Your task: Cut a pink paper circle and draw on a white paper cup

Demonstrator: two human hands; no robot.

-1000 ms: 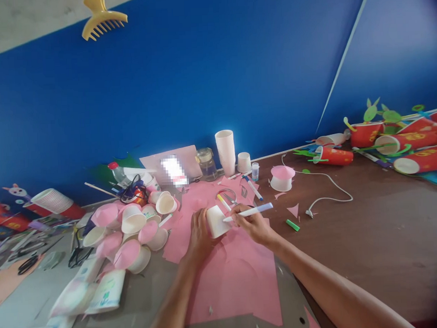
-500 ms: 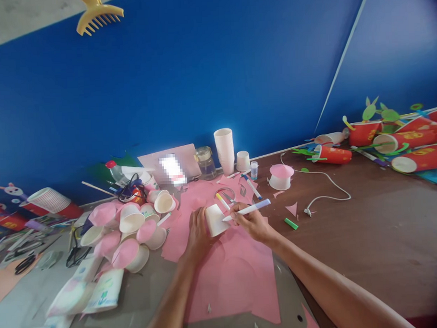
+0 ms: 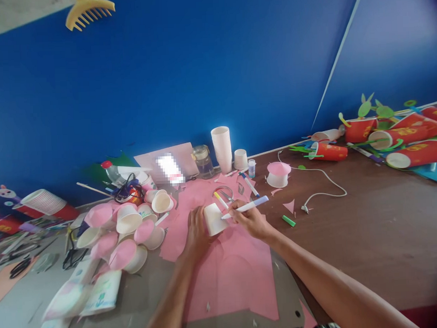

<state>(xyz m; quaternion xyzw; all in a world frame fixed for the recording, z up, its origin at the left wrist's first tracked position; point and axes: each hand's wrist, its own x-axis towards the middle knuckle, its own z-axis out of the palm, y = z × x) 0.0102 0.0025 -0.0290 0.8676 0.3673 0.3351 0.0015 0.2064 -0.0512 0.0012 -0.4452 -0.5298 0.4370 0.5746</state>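
Note:
A small white paper cup [image 3: 214, 220] lies on its side over the pink paper [image 3: 240, 283]. My left hand [image 3: 196, 228] is closed round the cup's left end and keeps it steady. In my right hand [image 3: 248, 219] is a white marker [image 3: 249, 206], gripped like a pen, its tip at the right side of the cup. From this angle I cannot make out any drawn line on the cup. Just behind the hands lie a yellow-capped marker [image 3: 220, 200] and scissors [image 3: 226, 192]. A green marker cap [image 3: 288, 221] rests on the brown table to the right.
Several cups with pink paper cones [image 3: 124, 256] crowd the left side. A tall stack of white cups [image 3: 222, 149] and a glass jar [image 3: 203, 162] stand by the blue wall. A pink-topped cup [image 3: 277, 175], a white cable [image 3: 335, 179] and red cups [image 3: 419, 152] are at right.
The view has shifted a little, so everything sits slightly further left. Both hands keep their hold on the cup and marker, and the marker tip stays at the cup's side.

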